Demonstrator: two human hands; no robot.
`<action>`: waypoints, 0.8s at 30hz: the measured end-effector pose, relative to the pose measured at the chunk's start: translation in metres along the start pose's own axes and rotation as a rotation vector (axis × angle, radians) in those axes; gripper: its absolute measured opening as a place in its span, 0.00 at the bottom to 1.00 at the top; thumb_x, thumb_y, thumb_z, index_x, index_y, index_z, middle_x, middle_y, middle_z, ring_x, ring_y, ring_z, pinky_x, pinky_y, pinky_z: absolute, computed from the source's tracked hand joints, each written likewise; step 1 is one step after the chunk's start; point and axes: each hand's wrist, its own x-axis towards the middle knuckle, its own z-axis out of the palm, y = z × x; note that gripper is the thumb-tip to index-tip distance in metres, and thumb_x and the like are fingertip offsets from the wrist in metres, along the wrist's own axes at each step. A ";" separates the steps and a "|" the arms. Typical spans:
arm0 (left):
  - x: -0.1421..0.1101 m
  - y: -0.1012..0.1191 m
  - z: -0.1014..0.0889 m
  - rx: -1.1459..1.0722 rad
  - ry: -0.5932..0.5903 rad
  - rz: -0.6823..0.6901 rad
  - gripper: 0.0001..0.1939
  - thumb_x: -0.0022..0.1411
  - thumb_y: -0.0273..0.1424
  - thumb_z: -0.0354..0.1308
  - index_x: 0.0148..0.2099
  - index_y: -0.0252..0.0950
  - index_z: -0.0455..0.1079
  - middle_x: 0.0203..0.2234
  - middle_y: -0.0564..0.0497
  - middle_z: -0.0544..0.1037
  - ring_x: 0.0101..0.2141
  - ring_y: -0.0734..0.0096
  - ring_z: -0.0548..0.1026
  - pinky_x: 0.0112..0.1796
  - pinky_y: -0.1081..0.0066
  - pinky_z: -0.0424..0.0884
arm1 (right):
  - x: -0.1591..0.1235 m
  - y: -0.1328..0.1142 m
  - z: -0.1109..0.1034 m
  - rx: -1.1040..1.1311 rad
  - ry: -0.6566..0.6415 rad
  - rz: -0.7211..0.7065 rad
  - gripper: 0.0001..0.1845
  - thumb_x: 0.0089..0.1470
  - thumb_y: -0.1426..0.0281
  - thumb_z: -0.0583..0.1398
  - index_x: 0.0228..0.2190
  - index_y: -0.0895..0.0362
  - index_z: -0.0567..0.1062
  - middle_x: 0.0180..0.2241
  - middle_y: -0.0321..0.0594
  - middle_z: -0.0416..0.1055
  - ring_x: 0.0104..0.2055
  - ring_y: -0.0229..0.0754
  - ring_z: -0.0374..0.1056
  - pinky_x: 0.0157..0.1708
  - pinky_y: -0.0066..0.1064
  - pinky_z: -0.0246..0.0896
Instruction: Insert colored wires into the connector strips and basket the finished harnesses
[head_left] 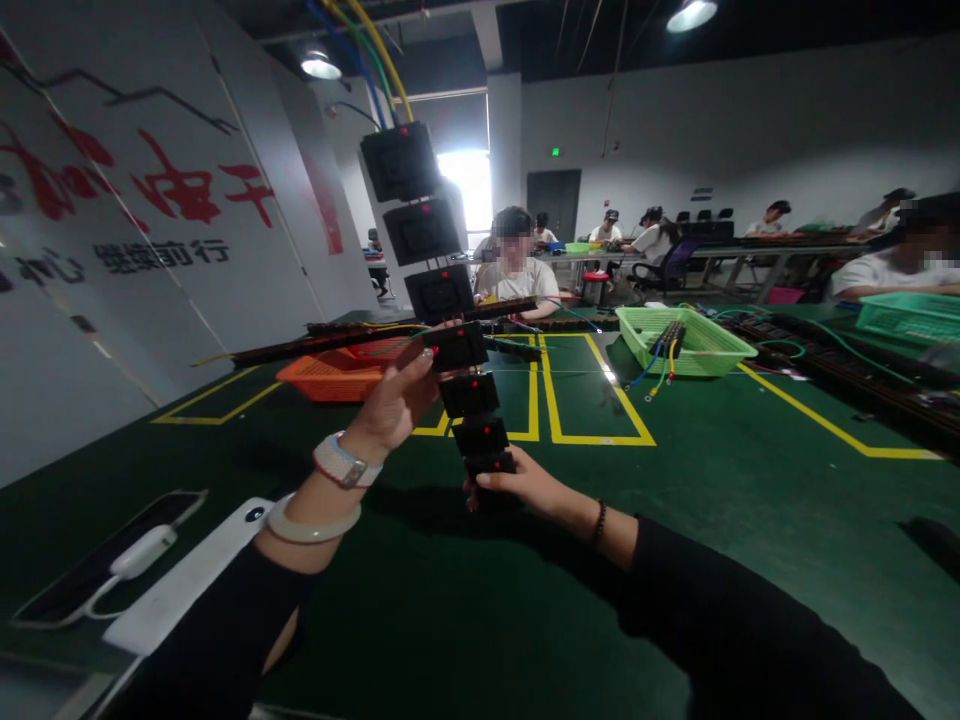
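Observation:
A long strip of linked black socket modules (439,295) is held up in front of me, tilted with its top leaning left. Each module carries a small red spot. Blue, green and yellow wires (386,65) rise from its top end. My left hand (394,405) is closed around the strip near its middle, thumb on the edge of one module. Lower down, my right hand (521,478) grips the bottom module, its thumb across the front. The fingers behind the strip are mostly hidden.
An orange basket (330,378) and a light green basket (694,358) with wired black pieces stand on the green table (720,560). More black strips lie at the right. A phone (109,560) and a white device (195,575) lie at the left. A person (517,275) sits opposite.

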 end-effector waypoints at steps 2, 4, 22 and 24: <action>-0.002 0.001 0.003 -0.040 -0.101 -0.175 0.20 0.57 0.37 0.58 0.50 0.33 0.69 0.46 0.39 0.74 0.49 0.48 0.72 0.47 0.52 0.68 | -0.006 0.003 0.009 0.079 -0.054 0.005 0.22 0.47 0.65 0.66 0.41 0.60 0.68 0.33 0.41 0.72 0.31 0.39 0.71 0.36 0.36 0.67; -0.004 -0.003 0.010 -0.074 -0.207 -0.288 0.21 0.59 0.39 0.56 0.52 0.32 0.68 0.47 0.38 0.73 0.49 0.45 0.71 0.47 0.49 0.67 | -0.012 0.005 0.016 0.148 -0.078 0.015 0.21 0.47 0.65 0.66 0.42 0.61 0.68 0.32 0.41 0.72 0.31 0.40 0.71 0.36 0.37 0.67; 0.009 -0.037 0.025 0.271 -0.143 -0.207 0.13 0.53 0.35 0.62 0.37 0.31 0.73 0.28 0.46 0.76 0.29 0.66 0.75 0.34 0.67 0.72 | -0.059 0.005 -0.055 -0.037 0.200 -0.101 0.23 0.55 0.60 0.60 0.50 0.55 0.66 0.49 0.46 0.68 0.46 0.41 0.69 0.52 0.41 0.57; 0.016 -0.038 0.014 0.441 -0.130 -0.136 0.12 0.52 0.37 0.63 0.35 0.33 0.74 0.29 0.46 0.77 0.31 0.64 0.75 0.37 0.66 0.71 | -0.068 0.004 -0.069 -0.036 0.290 -0.104 0.22 0.57 0.57 0.57 0.49 0.55 0.66 0.48 0.47 0.68 0.45 0.42 0.70 0.52 0.43 0.58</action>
